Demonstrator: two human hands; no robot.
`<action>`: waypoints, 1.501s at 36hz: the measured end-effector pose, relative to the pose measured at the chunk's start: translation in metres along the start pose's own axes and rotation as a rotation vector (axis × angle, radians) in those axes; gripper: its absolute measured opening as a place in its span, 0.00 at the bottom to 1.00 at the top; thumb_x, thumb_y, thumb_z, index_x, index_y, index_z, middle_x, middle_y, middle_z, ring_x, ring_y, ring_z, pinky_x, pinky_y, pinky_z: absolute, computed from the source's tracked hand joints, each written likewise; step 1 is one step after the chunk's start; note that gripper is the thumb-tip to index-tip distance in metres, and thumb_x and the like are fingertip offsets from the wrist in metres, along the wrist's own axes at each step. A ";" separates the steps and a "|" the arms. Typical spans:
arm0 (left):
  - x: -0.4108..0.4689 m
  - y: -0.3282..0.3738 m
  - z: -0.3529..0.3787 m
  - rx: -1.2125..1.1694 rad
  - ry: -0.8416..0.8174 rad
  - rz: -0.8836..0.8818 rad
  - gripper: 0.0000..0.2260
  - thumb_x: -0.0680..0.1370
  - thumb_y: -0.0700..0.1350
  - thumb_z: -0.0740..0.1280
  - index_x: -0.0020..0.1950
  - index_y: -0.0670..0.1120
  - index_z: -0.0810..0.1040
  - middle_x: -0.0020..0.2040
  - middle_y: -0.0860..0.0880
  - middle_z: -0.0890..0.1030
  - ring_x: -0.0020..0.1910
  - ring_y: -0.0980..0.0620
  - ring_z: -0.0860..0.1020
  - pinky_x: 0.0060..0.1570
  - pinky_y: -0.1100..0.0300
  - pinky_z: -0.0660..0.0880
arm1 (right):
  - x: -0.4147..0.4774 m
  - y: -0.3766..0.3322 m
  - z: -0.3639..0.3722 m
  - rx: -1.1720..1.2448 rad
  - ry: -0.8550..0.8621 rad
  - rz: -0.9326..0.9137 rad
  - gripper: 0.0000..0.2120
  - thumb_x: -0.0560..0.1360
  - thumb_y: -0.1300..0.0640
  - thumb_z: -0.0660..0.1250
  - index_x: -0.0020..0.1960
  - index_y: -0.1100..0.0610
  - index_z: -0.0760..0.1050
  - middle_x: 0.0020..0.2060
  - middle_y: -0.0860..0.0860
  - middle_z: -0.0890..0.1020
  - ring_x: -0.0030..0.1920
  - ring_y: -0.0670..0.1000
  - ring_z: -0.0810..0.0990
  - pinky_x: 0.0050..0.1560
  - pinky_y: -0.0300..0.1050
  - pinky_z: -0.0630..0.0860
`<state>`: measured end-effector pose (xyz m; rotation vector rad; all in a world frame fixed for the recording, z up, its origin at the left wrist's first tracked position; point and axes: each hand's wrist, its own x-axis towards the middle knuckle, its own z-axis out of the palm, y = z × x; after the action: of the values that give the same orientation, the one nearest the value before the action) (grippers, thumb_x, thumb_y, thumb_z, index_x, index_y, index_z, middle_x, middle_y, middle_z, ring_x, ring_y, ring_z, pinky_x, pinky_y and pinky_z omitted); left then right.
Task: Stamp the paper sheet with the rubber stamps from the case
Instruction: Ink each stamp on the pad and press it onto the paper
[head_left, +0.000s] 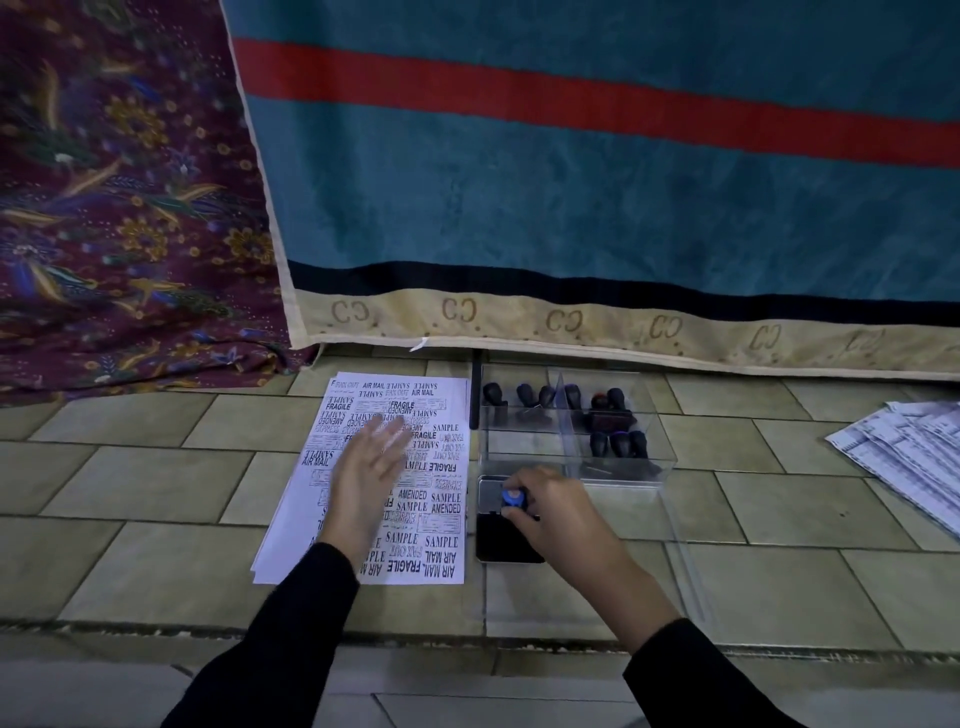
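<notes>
A white paper sheet (431, 519), covered with black stamped words such as SAMPLE, FRAGILE and AIR MAIL, lies on the tiled floor. My left hand (366, 467) rests flat on it with fingers spread. My right hand (550, 512) grips a rubber stamp with a blue-topped handle (513, 498), pressed down on a black ink pad (506, 540) just right of the sheet. Behind the pad stands a clear plastic case (576, 447) holding several dark-handled stamps (615, 444).
A teal towel with a red stripe (597, 182) hangs behind the case, and a purple patterned cloth (119, 208) hangs at the left. Printed papers (914, 457) lie at the right. The case's clear lid (685, 571) lies by my right wrist.
</notes>
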<state>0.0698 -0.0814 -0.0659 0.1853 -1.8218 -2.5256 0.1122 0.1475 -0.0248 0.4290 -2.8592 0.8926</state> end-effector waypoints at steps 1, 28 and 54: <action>0.000 0.007 -0.012 0.021 0.026 0.040 0.19 0.82 0.56 0.55 0.71 0.50 0.69 0.66 0.49 0.78 0.63 0.53 0.78 0.63 0.54 0.70 | 0.002 -0.002 -0.001 0.013 0.005 0.001 0.08 0.73 0.59 0.70 0.52 0.58 0.77 0.49 0.53 0.80 0.45 0.49 0.78 0.47 0.38 0.75; 0.005 0.007 -0.141 1.469 0.195 0.236 0.18 0.79 0.37 0.62 0.68 0.46 0.74 0.72 0.45 0.71 0.73 0.46 0.66 0.70 0.45 0.54 | 0.093 -0.150 0.107 0.208 -0.209 -0.251 0.08 0.71 0.62 0.70 0.49 0.64 0.78 0.45 0.62 0.79 0.46 0.61 0.77 0.47 0.52 0.75; 0.001 0.010 -0.135 1.497 0.180 0.232 0.19 0.78 0.36 0.62 0.68 0.43 0.73 0.74 0.45 0.69 0.74 0.46 0.65 0.71 0.45 0.53 | 0.086 -0.156 0.110 0.065 -0.209 -0.332 0.02 0.71 0.70 0.65 0.44 0.66 0.74 0.43 0.64 0.77 0.42 0.63 0.77 0.37 0.45 0.64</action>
<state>0.0828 -0.2124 -0.0988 0.1624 -2.8856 -0.5415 0.0744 -0.0584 -0.0141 1.0248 -2.8155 0.9244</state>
